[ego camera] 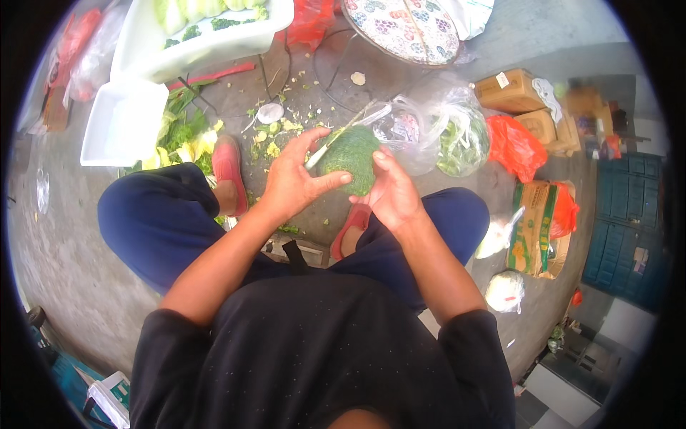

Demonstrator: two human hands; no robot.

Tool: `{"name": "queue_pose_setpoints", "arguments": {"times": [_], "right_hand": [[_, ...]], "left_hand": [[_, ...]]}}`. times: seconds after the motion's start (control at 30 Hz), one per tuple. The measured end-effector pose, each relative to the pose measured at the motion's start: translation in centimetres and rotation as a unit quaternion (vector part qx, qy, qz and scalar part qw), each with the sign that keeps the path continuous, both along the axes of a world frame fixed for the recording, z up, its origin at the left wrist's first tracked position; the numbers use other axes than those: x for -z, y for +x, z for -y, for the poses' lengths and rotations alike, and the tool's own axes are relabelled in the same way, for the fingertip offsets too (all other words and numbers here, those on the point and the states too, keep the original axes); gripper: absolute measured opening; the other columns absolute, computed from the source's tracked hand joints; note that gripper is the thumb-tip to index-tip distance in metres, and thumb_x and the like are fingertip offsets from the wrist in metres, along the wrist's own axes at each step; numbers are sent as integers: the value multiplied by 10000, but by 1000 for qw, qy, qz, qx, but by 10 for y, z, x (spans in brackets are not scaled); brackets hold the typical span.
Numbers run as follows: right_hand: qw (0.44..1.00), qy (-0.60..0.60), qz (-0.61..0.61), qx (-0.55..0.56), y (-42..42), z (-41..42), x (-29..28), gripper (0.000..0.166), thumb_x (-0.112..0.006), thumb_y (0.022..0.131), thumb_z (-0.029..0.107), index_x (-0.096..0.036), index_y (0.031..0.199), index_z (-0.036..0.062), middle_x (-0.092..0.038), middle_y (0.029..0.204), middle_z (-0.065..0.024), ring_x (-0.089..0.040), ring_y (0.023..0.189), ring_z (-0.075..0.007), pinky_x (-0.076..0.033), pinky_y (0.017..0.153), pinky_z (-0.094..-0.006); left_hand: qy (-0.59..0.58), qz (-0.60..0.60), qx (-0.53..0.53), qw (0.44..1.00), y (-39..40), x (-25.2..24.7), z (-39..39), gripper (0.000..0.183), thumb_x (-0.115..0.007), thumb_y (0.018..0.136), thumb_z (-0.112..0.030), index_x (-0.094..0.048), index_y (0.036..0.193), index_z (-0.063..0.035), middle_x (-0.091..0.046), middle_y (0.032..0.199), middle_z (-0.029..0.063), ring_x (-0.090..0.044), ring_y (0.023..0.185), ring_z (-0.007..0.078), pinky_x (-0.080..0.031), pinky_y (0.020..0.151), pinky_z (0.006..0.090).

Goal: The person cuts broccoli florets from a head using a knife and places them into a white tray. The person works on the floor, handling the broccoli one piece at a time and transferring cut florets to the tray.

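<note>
Between my two hands is a rounded green head of broccoli [356, 155], held above the floor in front of my knees. My left hand [295, 174] grips it from the left, its thumb lying across the near side. A long, thin, pale thing [335, 140], perhaps a knife seen edge-on, slants up and away between the left hand's thumb and fingers, along the broccoli's far left side. My right hand [394, 187] supports the broccoli from the right, fingertips on its side and underneath. The underside of the broccoli is hidden.
A white tub [203, 56] of green vegetables stands ahead left, beside a smaller white tub [123, 123]. Leafy trimmings [185, 134] litter the floor. Clear plastic bags [461, 134] of greens, a red bag [514, 147] and cardboard boxes [506, 91] sit to the right. A patterned round stool [404, 29] is ahead.
</note>
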State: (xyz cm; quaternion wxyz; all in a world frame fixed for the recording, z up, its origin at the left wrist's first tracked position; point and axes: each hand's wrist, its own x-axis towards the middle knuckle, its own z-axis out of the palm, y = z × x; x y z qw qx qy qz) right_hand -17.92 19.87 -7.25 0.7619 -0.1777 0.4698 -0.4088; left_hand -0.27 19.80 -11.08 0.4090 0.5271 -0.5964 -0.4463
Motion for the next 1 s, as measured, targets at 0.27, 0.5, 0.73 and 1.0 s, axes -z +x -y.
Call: {"name": "queue_pose_setpoints", "arguments": {"times": [0.27, 0.5, 0.73, 1.0], "right_hand": [[972, -191, -135, -17, -4, 4, -11, 495, -640, 743, -12, -458, 1203, 20, -561, 1027, -74, -569, 815, -136, -486, 660, -243], [917, -332, -221, -11, -8, 2, 7, 416, -707, 716, 24, -539, 1094, -8, -563, 1057, -70, -539, 953, -152, -457, 802, -270], [838, -398, -373, -27, -6, 1, 7, 718, -768, 648, 162, -413, 1257, 26, -509, 1168, -89, -513, 1051, -198, -414, 895, -323], [994, -29, 106, 14, -25, 4, 7, 562, -547, 729, 318, -446, 1227, 77, -565, 1062, -142, -570, 758, -263, -433, 589, -322]], "left_hand": [[284, -413, 61, 863, 9, 3, 1, 661, -622, 772, -453, -400, 1280, -92, -520, 922, 29, -433, 543, 102, -367, 505, 233], [248, -416, 56, 873, 11, -5, 6, 631, -602, 800, -402, -384, 1288, -67, -516, 902, 13, -375, 473, 70, -312, 424, 212], [275, -380, 29, 883, 1, -16, 2, 418, -625, 795, -352, -537, 1074, -53, -528, 793, -10, -384, 509, 55, -298, 430, 187], [175, -346, -83, 918, 15, -29, 13, 168, -603, 846, -172, -633, 949, -44, -615, 804, -10, -438, 516, 36, -362, 471, 183]]}}
